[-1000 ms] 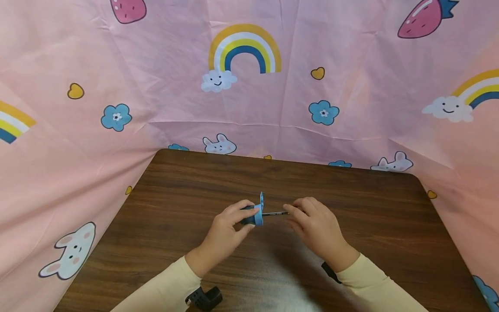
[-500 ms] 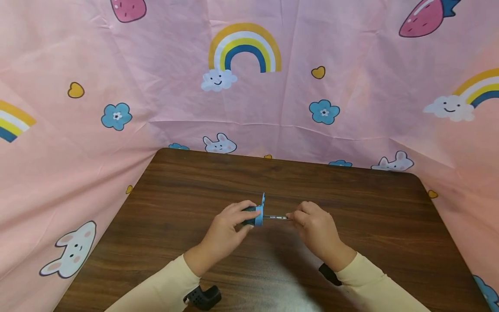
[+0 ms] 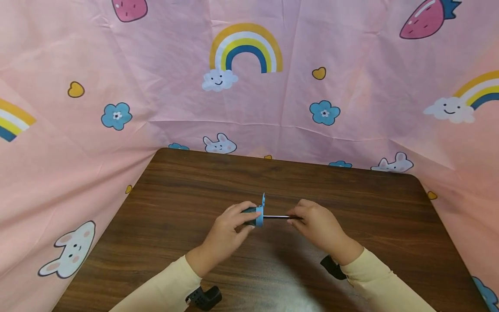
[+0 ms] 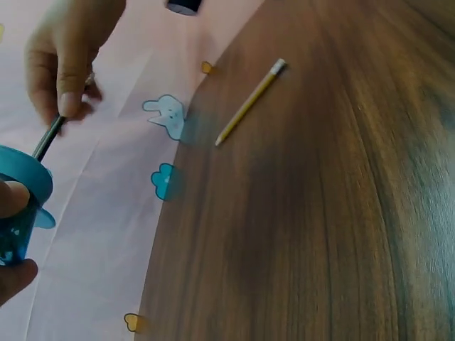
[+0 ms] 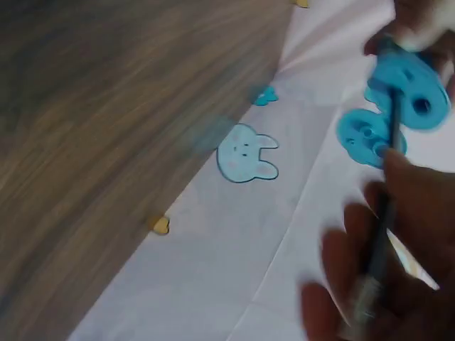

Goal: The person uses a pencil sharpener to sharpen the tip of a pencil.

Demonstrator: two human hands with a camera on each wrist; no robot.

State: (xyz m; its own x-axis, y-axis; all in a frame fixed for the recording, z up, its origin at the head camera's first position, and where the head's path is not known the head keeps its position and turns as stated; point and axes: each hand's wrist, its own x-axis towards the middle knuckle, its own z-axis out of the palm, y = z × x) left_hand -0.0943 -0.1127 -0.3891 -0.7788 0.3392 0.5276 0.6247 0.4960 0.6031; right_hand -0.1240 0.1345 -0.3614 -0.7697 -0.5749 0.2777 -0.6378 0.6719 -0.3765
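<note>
My left hand (image 3: 220, 236) grips a pencil sharpener (image 3: 259, 216) with a blue top and a dark, see-through body, held sideways above the table. Its round flip lid (image 5: 361, 136) hangs open, and a second hole shows beside the filled one in the right wrist view. A dark pencil (image 3: 277, 216) runs into the sharpener from the right. The thumb and fingers of my right hand (image 3: 321, 227) pinch its shaft; its silvery rear end (image 5: 366, 298) is blurred. Inside the sharpener the pencil's tip is hidden.
A yellow pencil (image 4: 250, 105) with a white end lies on the brown wood-grain table (image 3: 187, 182), visible in the left wrist view. Pink cloth (image 3: 273, 99) with printed rainbows and rabbits hangs behind the table and along its sides.
My right hand has turned and shifted its fingers on the dark pencil, whose lettering showed half a second ago and now does not. The left hand and sharpener stay nearly still.
</note>
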